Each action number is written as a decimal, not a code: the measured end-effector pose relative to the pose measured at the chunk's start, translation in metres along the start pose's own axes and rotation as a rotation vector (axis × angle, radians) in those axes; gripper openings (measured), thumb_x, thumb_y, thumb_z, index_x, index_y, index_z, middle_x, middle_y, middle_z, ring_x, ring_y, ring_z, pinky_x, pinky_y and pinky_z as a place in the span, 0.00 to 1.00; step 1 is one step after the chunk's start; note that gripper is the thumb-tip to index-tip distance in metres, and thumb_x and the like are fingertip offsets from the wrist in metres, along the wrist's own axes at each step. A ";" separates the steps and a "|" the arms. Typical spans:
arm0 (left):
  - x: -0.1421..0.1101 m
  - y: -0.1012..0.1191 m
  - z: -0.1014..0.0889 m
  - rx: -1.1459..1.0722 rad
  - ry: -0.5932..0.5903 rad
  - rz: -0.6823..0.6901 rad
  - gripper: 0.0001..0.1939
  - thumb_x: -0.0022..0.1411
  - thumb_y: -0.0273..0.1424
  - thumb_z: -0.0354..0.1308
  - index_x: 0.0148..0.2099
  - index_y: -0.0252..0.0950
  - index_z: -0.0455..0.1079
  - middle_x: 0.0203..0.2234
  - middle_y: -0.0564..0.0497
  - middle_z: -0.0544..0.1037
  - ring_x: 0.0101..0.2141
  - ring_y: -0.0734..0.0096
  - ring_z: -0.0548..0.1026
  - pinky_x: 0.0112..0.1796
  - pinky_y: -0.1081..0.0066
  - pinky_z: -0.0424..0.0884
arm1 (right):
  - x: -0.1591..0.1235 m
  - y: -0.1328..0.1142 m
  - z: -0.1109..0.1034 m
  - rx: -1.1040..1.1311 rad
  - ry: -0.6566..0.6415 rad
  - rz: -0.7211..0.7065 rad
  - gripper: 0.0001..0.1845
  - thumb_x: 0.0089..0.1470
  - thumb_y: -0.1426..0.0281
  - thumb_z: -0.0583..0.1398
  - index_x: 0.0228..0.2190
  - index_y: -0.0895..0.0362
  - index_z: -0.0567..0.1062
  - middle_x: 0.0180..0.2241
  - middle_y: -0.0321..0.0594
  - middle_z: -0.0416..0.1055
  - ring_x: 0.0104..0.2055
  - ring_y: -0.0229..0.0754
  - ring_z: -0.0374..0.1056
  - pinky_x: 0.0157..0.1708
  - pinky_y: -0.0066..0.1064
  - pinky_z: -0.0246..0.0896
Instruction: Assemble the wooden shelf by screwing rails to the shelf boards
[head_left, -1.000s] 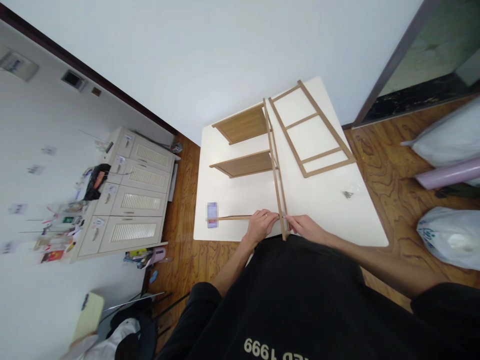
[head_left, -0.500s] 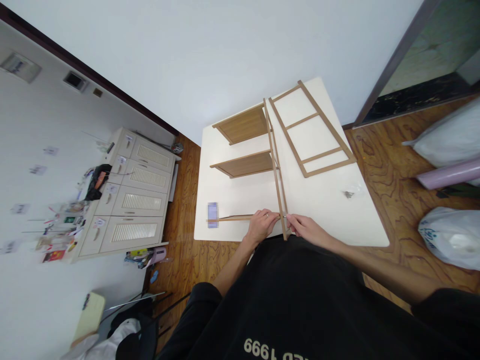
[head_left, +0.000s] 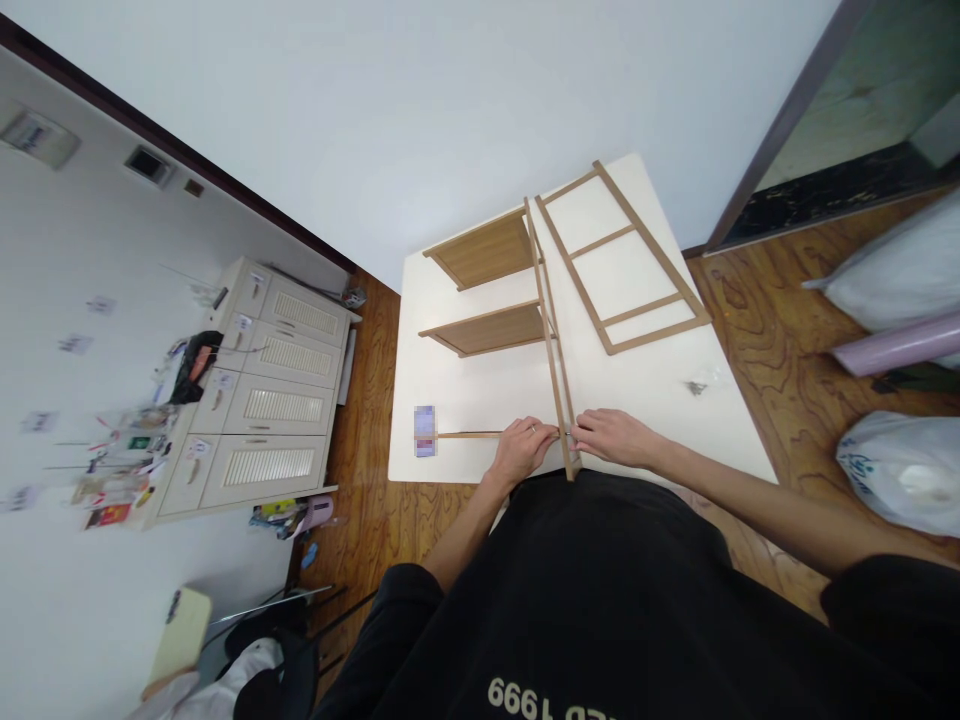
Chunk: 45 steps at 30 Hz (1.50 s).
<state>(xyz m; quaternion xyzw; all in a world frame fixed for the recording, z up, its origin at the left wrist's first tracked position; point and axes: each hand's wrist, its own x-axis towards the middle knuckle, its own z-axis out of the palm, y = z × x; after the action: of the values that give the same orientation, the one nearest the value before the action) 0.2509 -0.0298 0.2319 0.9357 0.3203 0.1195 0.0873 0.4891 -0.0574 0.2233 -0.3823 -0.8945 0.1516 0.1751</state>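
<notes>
On the white table [head_left: 645, 400] lies a partly built wooden shelf unit: an upright side frame [head_left: 553, 340] with two shelf boards [head_left: 487, 328] joined to its left. A third board [head_left: 469, 435] lies edge-on near the table's front. My left hand [head_left: 523, 450] is closed around that board's end where it meets the frame. My right hand [head_left: 611, 436] pinches something small against the frame's right side; I cannot make out what it is. A second ladder-like side frame [head_left: 622, 258] lies flat at the back right.
A small bag of fittings [head_left: 697, 385] lies on the table's right part. A blurred label [head_left: 424, 431] marks the board's left end. A white cabinet [head_left: 255, 400] stands to the left, plastic bags [head_left: 896, 470] and a purple roll [head_left: 892, 348] on the floor to the right.
My right hand and forearm have lifted and shifted slightly up along the frame. The left hand and the shelf parts have stayed put.
</notes>
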 end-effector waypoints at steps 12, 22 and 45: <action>0.001 0.002 -0.001 0.017 -0.010 0.013 0.12 0.73 0.35 0.50 0.44 0.37 0.73 0.30 0.50 0.78 0.36 0.69 0.75 0.37 0.69 0.70 | 0.020 -0.014 0.027 1.691 -0.213 0.904 0.25 0.62 0.54 0.47 0.17 0.52 0.56 0.10 0.24 0.44 0.12 0.31 0.36 0.13 0.25 0.35; -0.001 0.002 0.000 0.016 -0.009 -0.019 0.12 0.73 0.35 0.50 0.43 0.37 0.74 0.32 0.49 0.79 0.37 0.70 0.75 0.37 0.69 0.70 | -0.012 -0.020 0.023 0.371 0.103 0.484 0.27 0.65 0.52 0.47 0.51 0.58 0.70 0.43 0.52 0.74 0.45 0.51 0.71 0.44 0.41 0.65; 0.000 0.004 0.000 0.033 0.021 -0.019 0.13 0.73 0.35 0.49 0.44 0.37 0.74 0.31 0.49 0.78 0.37 0.69 0.75 0.37 0.69 0.70 | 0.011 -0.043 0.009 1.472 -0.024 0.980 0.28 0.53 0.44 0.57 0.23 0.56 0.69 0.15 0.30 0.60 0.14 0.31 0.51 0.14 0.25 0.40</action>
<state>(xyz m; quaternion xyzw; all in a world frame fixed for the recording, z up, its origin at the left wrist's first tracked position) 0.2526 -0.0328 0.2329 0.9327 0.3319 0.1232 0.0697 0.4506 -0.0786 0.2346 -0.5112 -0.3074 0.7512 0.2826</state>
